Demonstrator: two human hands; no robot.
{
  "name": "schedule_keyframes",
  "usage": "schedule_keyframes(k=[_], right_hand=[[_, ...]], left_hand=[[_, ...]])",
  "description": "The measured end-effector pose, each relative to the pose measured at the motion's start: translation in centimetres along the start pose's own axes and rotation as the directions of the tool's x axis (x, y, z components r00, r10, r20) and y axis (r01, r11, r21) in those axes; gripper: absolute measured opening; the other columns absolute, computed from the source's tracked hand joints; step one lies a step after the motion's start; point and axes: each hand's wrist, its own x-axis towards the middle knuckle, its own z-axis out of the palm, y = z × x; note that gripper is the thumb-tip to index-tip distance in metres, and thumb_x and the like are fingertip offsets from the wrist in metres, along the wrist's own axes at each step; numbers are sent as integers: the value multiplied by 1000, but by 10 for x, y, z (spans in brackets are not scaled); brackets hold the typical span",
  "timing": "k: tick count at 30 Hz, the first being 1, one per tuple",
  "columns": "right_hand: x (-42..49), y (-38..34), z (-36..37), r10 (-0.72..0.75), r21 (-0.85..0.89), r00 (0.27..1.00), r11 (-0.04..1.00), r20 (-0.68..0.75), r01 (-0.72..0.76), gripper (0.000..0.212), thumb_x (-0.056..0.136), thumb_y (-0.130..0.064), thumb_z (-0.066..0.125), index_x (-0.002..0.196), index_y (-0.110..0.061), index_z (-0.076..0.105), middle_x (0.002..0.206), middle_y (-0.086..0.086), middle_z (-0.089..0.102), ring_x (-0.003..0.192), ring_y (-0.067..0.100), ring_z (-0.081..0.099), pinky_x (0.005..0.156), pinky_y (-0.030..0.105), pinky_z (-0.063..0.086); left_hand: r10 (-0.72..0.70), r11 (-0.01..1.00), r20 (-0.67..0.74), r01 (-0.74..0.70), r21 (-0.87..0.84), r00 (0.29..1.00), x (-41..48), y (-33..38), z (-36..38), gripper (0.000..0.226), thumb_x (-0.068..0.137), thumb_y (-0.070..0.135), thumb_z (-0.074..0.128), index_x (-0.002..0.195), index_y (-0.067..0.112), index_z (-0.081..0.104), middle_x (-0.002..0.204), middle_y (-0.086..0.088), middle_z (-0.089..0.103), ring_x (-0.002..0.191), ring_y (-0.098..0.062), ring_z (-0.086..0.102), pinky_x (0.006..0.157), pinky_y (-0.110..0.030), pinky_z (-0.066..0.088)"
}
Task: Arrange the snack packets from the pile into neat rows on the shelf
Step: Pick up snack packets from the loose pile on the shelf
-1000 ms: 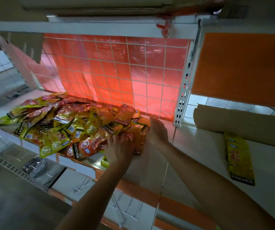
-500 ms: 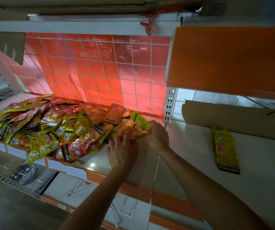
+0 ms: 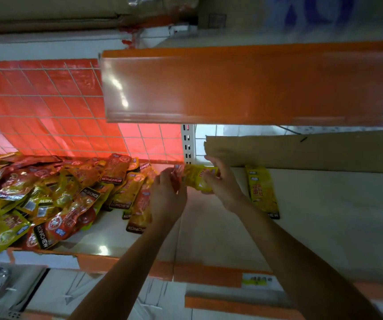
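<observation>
The right hand (image 3: 223,184) has its grip curled round one end of a yellow snack packet (image 3: 196,177), held over the white shelf (image 3: 324,215). The left hand (image 3: 168,197) has its grip pinched on a red packet (image 3: 177,179) at the yellow one's other end. Left of both hands lies the pile (image 3: 47,195) of red and yellow packets. To the right, a row of yellow packets (image 3: 263,192) lies flat before a cardboard sheet (image 3: 313,151).

We saw pile (image 3: 47,197) of red and yellow KONCHEW packets heaped loose at left of shelf (image 3: 209,227). Mid-shelf, yellow packet (image 3: 197,179) was held up crosswise, red packet (image 3: 177,180) at its left end. Yellow row (image 3: 263,192) lay flat at right.
</observation>
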Motion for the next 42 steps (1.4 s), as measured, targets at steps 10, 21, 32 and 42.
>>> schedule_keyframes(k=[10, 21, 32, 42], right_hand=[[-19, -6, -70, 270, 379, 961, 885, 60, -272, 26, 93, -16, 50, 76, -5, 67, 72, 13, 72, 66, 23, 72, 56, 28, 56], [-35, -2, -120, 90, 15, 987, 996, -136, -89, 9, 86, -19, 68, 77, -20, 70, 71, -4, 64, 67, 7, 56, 58, 23, 45], [-40, 36, -145, 181, -247, 922, 930, -341, -274, 25, 87, -26, 65, 65, -13, 62, 60, -2, 55, 56, 11, 51, 54, 24, 42], [-37, 42, -143, 117, -415, 934, 872, -337, -259, 22, 87, -29, 66, 100, -12, 70, 95, 4, 70, 86, 16, 64, 77, 32, 54]], left_hand=[[204, 977, 307, -177, -115, 930, -18, 52, 44, 54, 68, -5, 60, 118, 17, 63, 104, -4, 70, 99, -22, 64, 85, -26, 48], [25, 741, 542, 348, -574, 840, -24, 77, 65, 27, 81, -2, 67, 91, 22, 72, 93, -8, 74, 89, -29, 70, 75, -38, 58], [-214, 861, 500, 404, -309, 839, -36, 75, 85, 13, 86, 28, 66, 96, 21, 66, 95, -7, 71, 88, -24, 67, 84, -43, 56], [-152, 947, 474, 265, -182, 867, -46, 81, 97, 22, 86, 36, 64, 104, 27, 55, 101, 1, 65, 91, -17, 63, 80, -32, 52]])
